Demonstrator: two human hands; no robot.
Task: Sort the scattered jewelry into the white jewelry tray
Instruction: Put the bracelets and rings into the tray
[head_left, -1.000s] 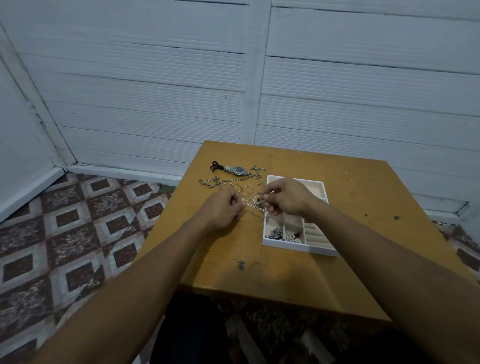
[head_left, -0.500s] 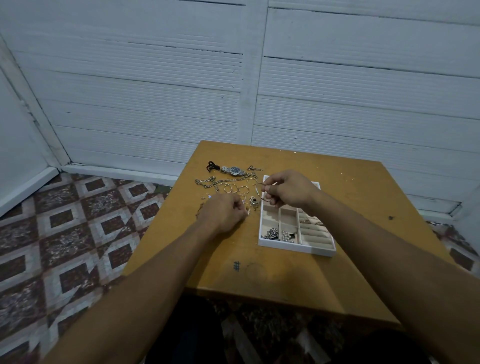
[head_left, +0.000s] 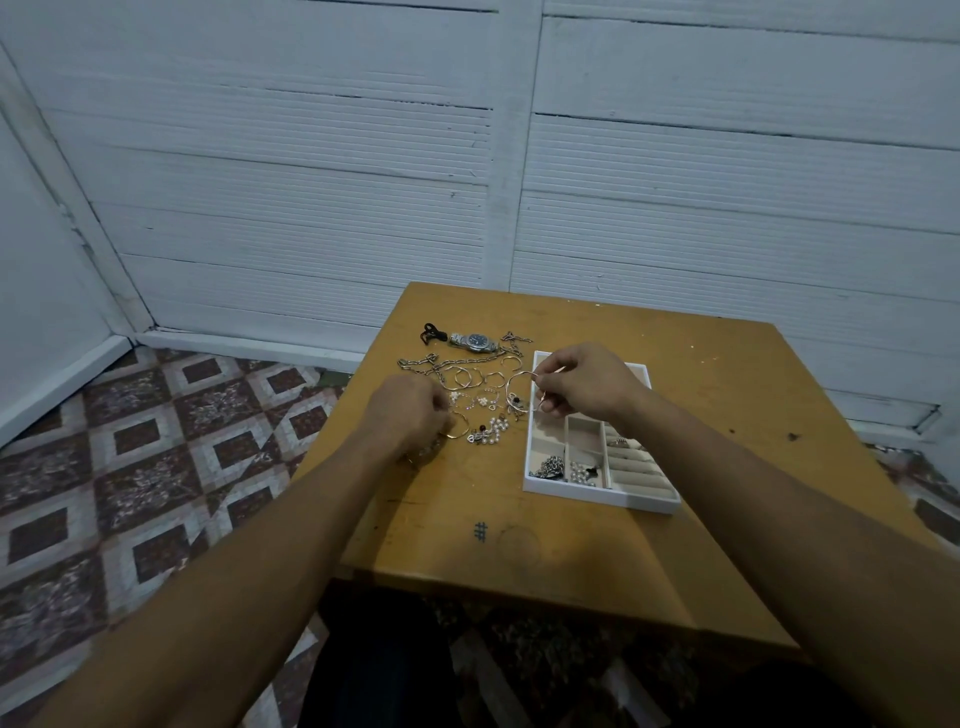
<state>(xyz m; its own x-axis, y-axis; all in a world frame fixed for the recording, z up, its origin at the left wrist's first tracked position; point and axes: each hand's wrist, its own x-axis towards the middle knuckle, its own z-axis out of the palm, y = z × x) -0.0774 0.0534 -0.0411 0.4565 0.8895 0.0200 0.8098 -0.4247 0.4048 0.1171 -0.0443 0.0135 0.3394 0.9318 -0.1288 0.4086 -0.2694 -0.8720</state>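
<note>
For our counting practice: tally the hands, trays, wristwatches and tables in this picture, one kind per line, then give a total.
Hands: 2, the left hand and the right hand, which pinches a thin bangle
White jewelry tray: 1
Wristwatch: 1
Table: 1
Total: 5

Wooden table, white slatted wall, patterned floor tiles
</note>
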